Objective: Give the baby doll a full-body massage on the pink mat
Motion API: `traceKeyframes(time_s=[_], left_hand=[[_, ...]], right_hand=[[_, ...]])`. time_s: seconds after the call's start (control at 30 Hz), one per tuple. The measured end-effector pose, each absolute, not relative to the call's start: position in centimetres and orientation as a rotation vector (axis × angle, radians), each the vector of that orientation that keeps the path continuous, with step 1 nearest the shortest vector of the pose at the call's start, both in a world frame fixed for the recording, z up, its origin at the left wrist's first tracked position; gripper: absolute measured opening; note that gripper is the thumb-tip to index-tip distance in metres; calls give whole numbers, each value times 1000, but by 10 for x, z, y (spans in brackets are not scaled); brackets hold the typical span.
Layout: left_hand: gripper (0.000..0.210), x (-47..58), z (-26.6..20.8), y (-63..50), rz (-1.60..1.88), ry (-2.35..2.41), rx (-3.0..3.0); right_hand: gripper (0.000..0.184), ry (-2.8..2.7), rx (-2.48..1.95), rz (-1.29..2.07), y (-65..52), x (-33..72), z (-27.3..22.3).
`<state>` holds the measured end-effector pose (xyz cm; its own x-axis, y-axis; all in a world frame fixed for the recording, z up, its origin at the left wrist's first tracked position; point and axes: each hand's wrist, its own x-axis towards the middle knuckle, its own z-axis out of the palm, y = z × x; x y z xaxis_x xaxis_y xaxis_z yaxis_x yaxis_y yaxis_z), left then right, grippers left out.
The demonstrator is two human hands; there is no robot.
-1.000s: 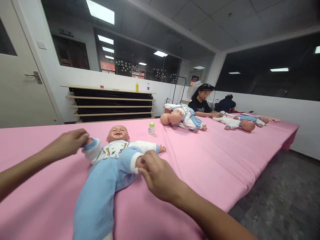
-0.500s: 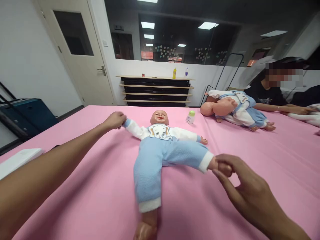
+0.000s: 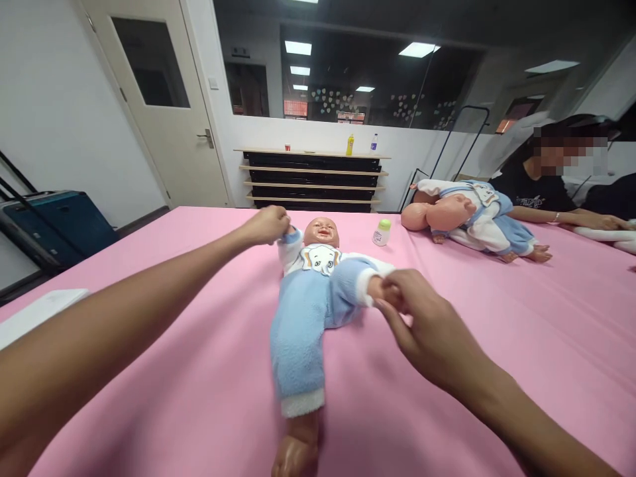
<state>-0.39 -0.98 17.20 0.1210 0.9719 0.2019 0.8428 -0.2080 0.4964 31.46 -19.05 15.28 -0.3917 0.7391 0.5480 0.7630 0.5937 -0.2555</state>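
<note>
A baby doll (image 3: 303,318) in a blue and white suit with an elephant on the chest lies on its back on the pink table cover (image 3: 199,411). My left hand (image 3: 269,225) is closed around the doll's hand on the left side, and that arm is bent upward. Lower right, my right hand (image 3: 417,308) grips the doll's foot, with the leg raised and folded toward the belly. The doll's other leg stretches out straight toward me. Its arm on the right is mostly hidden behind the raised leg.
A small white bottle with a green cap (image 3: 381,233) stands beyond the doll. Further right lie other dolls (image 3: 472,215), near a seated person (image 3: 536,179) whose hands rest on white cloth. A white flat object (image 3: 44,311) sits at the left edge, a teal suitcase (image 3: 64,222) behind it.
My right hand has pushed the doll's leg inward and up, bending it over the belly. My left hand has brought the doll's arm in toward its head.
</note>
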Motion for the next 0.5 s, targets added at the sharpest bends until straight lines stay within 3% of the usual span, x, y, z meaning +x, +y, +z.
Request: traceKeyframes(time_s=[0.1,0.3,0.4,0.5], left_hand=[[27,-60,161,-1,791,1915,2001],[28,-95,89,-11,689,2083,1753],[30,-96,88,-9,699,2084,1749],[30,-83,123,-1,761,2033,1832]], right_hand=[[14,-2136,-1252,-35,-232,353,138],[21,-2191,-1357,156,-259,379,71],[23,-2127,-1354,72,-251,379,80],[21,-2080,-1280,-64,-236,372,119]])
